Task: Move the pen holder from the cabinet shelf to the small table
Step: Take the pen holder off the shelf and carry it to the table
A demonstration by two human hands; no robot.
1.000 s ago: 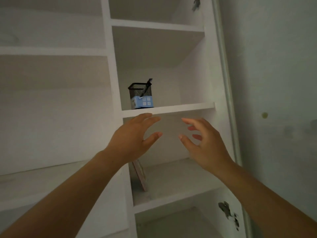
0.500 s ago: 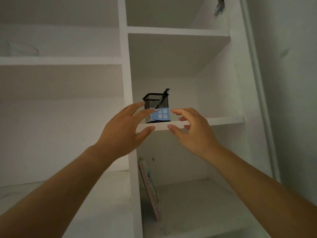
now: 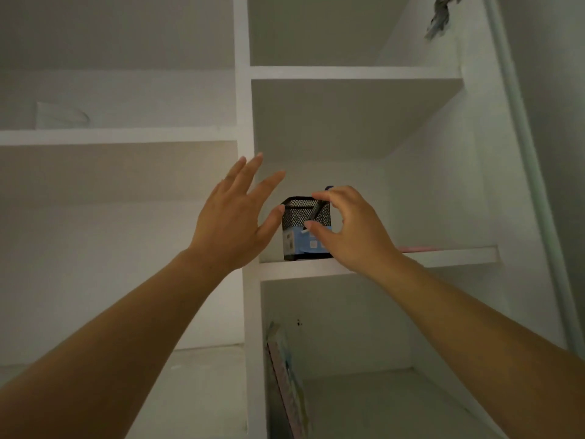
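Observation:
A black mesh pen holder [image 3: 297, 217] with a blue label stands on the white cabinet shelf [image 3: 443, 256], at the shelf's left end. A dark pen [image 3: 317, 213] leans inside it. My left hand [image 3: 234, 217] is spread open to the holder's left, with its thumb tip at the holder's upper left corner. My right hand [image 3: 351, 231] curls over the holder's right front. Its index finger is at the top rim and its thumb is on the label. Whether it grips is not clear. The holder's right side is hidden behind that hand.
A flat pink thing [image 3: 418, 248] lies on the same shelf to the right. A thin book [image 3: 286, 378] leans upright in the compartment below. A white upright divider [image 3: 245, 172] runs just left of the holder. A metal hinge [image 3: 438, 17] sits high on the right wall.
Both hands have risen from below the shelf edge to the holder's level. The left is now beside it and the right is curled over its front. The view has moved closer.

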